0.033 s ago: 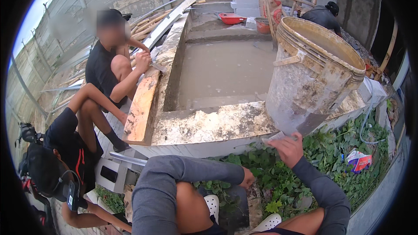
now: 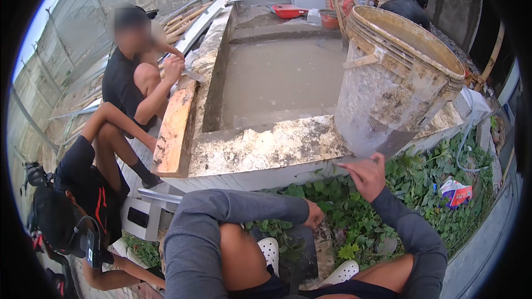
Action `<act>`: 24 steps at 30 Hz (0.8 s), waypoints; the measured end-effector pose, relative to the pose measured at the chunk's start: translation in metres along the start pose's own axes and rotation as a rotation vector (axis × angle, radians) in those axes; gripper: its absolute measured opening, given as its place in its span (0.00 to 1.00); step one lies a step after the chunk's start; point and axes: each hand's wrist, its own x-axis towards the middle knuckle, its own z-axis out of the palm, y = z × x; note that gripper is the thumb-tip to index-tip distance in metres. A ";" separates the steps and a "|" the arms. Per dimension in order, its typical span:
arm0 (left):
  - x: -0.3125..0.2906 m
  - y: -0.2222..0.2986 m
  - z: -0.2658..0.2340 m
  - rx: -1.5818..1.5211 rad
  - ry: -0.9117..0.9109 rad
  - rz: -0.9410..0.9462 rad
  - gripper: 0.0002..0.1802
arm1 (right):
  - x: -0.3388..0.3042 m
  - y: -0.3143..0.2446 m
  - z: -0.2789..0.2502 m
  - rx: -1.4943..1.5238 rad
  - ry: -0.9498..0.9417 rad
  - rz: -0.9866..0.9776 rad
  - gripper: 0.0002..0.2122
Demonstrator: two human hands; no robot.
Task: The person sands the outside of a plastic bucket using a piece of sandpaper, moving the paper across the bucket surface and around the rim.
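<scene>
My right hand [image 2: 367,178] is closed in a pinch on a thin flat scraper-like blade [image 2: 344,165]. It holds the blade against the outer edge of the concrete rim [image 2: 271,151], just below a tall dirty bucket [image 2: 382,91]. The blade shows nearly edge-on, and fingers cover part of it. My left hand [image 2: 314,214] hangs beside my knee above green leaves, its fingers curled together with nothing visible in them. Grey-brown water [image 2: 282,83] lies inside the rim. Cement-like stains cover the bucket, which stands on the rim's right corner.
At left, a crouching person [image 2: 130,66] works a flat tool [image 2: 194,76] beside a wooden plank [image 2: 176,133]. Another person [image 2: 75,188] bends nearer, by a phone [image 2: 138,217] on a pale block. Vines [image 2: 354,221] grow below the rim. A red basin [image 2: 289,11] sits at the back.
The blade in my right hand has tilted from showing its flat face to nearly edge-on. The whole view has shifted slightly. At left, the crouching person's tool has moved a little.
</scene>
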 end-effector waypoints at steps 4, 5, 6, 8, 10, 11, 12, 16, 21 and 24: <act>-0.015 0.007 -0.006 -0.036 0.128 0.003 0.23 | 0.015 -0.013 0.026 0.665 0.052 0.587 0.10; -0.019 0.012 -0.007 -0.092 0.213 0.060 0.24 | 0.020 -0.010 0.024 0.953 0.048 0.674 0.11; -0.018 0.019 -0.012 -0.101 0.254 0.099 0.24 | 0.015 -0.011 0.022 0.980 0.034 0.691 0.11; -0.016 0.028 -0.018 -0.108 0.303 0.146 0.25 | 0.007 -0.012 0.016 1.036 0.001 0.707 0.11; -0.015 0.032 -0.019 -0.102 0.322 0.162 0.25 | 0.001 -0.012 0.015 1.041 -0.023 0.714 0.11; -0.016 0.031 -0.020 -0.125 0.316 0.105 0.26 | 0.001 -0.011 0.015 1.041 -0.034 0.708 0.11; -0.017 0.030 -0.020 -0.150 0.310 0.048 0.27 | 0.000 -0.012 0.016 1.041 -0.035 0.722 0.10; -0.023 0.024 -0.023 -0.347 0.432 -0.180 0.36 | -0.007 -0.006 0.024 1.075 -0.013 0.795 0.10; -0.012 0.018 -0.025 -0.919 0.720 -0.117 0.41 | -0.011 -0.014 0.030 1.191 -0.021 0.860 0.10; 0.000 0.016 -0.028 -1.136 0.918 0.022 0.29 | -0.009 -0.009 0.035 1.181 -0.055 0.837 0.10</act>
